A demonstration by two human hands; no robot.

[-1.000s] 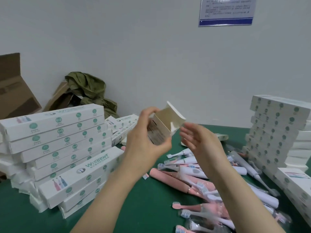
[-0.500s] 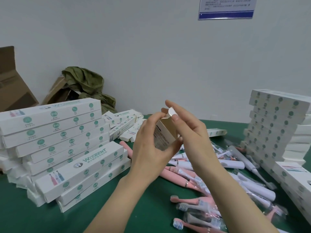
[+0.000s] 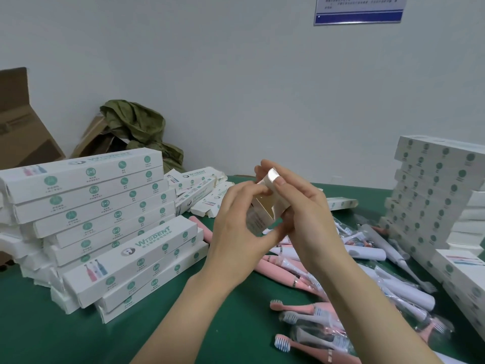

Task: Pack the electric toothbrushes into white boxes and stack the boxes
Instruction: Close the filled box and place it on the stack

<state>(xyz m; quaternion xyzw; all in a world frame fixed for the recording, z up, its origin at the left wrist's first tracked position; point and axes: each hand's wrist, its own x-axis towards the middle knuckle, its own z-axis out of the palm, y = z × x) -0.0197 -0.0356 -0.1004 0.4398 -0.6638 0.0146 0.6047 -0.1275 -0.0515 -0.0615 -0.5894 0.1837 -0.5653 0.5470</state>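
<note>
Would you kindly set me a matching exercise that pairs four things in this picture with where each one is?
Things
1. white box with its end open
2. olive-green cloth
3. blue-edged notice
4. pink toothbrush

Places
A. on the wall, top right
B. lying on the green table
C. held between the left hand and the right hand
D. heaped on brown cardboard by the wall

Pairs: 1-C, 2-D, 3-A, 4-B.
</note>
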